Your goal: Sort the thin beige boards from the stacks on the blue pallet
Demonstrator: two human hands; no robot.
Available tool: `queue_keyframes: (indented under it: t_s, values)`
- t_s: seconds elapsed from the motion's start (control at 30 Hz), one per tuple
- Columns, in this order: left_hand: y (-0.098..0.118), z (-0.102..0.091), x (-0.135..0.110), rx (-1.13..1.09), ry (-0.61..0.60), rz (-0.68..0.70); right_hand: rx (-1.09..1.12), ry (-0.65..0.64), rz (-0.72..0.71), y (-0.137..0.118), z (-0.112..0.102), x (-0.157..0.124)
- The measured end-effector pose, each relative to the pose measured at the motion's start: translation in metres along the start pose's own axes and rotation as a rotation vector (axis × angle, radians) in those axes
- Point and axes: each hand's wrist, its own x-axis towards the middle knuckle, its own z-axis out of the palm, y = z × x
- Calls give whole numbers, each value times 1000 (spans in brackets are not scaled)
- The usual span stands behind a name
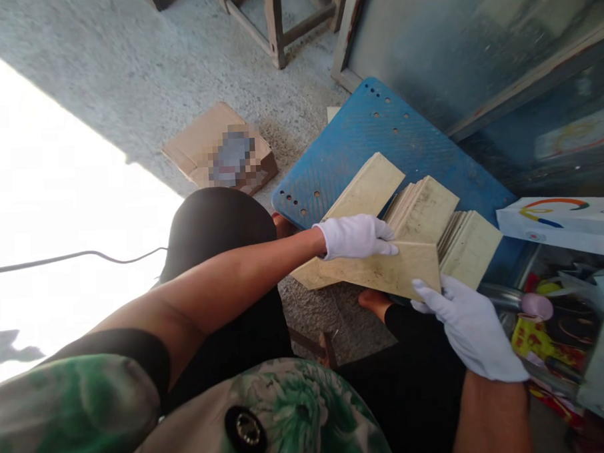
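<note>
A pale, thin wooden board point(408, 262) with dark smudges lies across the front of the stacks, tilted towards me. My right hand point(469, 326), in a white glove, pinches its right end between thumb and fingers. At its upper edge, my white-gloved left hand point(355, 236) grips the board with the fingertips. Behind it, stacks of similar thin boards rest on a blue plastic table: a left stack point(373, 186), a middle stack point(426, 208) and a right stack point(473, 246). The left hand covers part of the left stack.
The blue table point(348, 137) has small holes at its corners. A cardboard box point(193, 148) with a blurred object sits on the floor. To the right are a white box point(557, 222) and a bin of clutter point(537, 336). A wooden stool point(274, 27) and framed glass panel point(425, 61) stand beyond.
</note>
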Motion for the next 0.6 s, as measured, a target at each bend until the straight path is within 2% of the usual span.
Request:
queue_keyframes:
  t_s: [0.07, 0.17, 0.37, 0.6]
  values:
    - [1, 4, -2, 26, -39, 26, -61, -23, -24, 1, 8, -7]
    - [2, 6, -4, 83, -69, 42, -53, 25, -17, 0, 20, -16]
    - [7, -10, -8, 256, -198, 55, -105, 47, -57, 14, 45, -21]
    - [12, -26, -8, 346, -43, -23, -321, -62, -42, 44, 89, -12]
